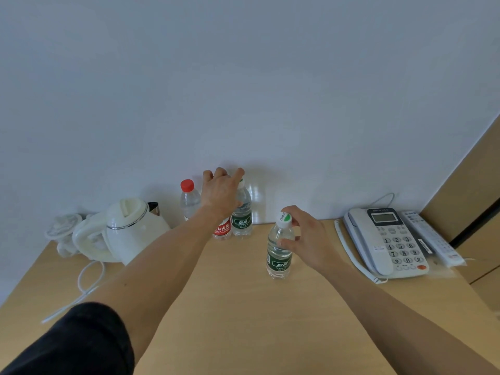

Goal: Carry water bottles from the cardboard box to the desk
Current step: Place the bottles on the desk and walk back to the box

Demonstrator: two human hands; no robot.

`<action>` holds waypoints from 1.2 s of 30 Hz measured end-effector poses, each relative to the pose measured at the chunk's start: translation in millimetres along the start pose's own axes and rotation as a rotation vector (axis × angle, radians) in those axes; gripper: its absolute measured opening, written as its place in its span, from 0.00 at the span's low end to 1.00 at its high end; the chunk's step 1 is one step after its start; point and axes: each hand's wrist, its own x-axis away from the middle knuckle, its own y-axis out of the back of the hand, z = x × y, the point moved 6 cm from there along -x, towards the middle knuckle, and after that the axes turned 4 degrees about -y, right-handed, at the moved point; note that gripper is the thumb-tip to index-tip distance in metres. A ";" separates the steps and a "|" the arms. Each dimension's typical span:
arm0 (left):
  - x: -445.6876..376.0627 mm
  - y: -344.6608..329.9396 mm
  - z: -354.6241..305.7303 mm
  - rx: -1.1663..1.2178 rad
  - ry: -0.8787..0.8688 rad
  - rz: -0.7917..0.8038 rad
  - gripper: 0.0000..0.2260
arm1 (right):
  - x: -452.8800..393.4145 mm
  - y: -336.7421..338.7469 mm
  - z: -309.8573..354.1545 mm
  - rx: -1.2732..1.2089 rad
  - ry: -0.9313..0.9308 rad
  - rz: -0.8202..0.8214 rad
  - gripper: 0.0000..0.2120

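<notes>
Both arms are stretched out over the desk, and the phone at the right side makes a handy landmark. Left of the phone, well apart from it, a green-label bottle stands upright on the desk, and the right hand is on it: thumb and fingertips curled in against its neck and shoulder, just under the white cap, wrist bent down from a long bare forearm.

Farther left of the phone, back by the wall, the left hand reaches over a second green-label bottle. Its fingers are spread and only loosely bent above the cap (whether they actually touch it cannot be told), so there is no firm grip here. A red-label bottle sits touching that one, largely hidden behind the left wrist, and a red-capped bottle stands just beyond.

Farthest from the phone sits a white kettle, its cord trailing over the desk edge. A remote lies just beside the phone on its right.
</notes>
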 end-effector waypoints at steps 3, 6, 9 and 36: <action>4.2 6.5 0.4 -0.018 -0.013 -0.024 0.34 | -10.1 0.5 0.1 0.015 -0.009 -0.009 0.26; 10.0 15.3 2.7 -0.059 -0.036 -0.095 0.29 | -28.0 -1.2 1.5 -0.028 -0.035 -0.003 0.24; 16.5 21.6 5.1 -0.059 -0.062 -0.130 0.26 | -51.1 -4.7 3.9 -0.034 -0.039 0.008 0.24; 23.0 14.1 17.6 0.101 -0.116 0.080 0.35 | -118.4 -29.5 -3.7 -0.041 -0.215 -0.118 0.17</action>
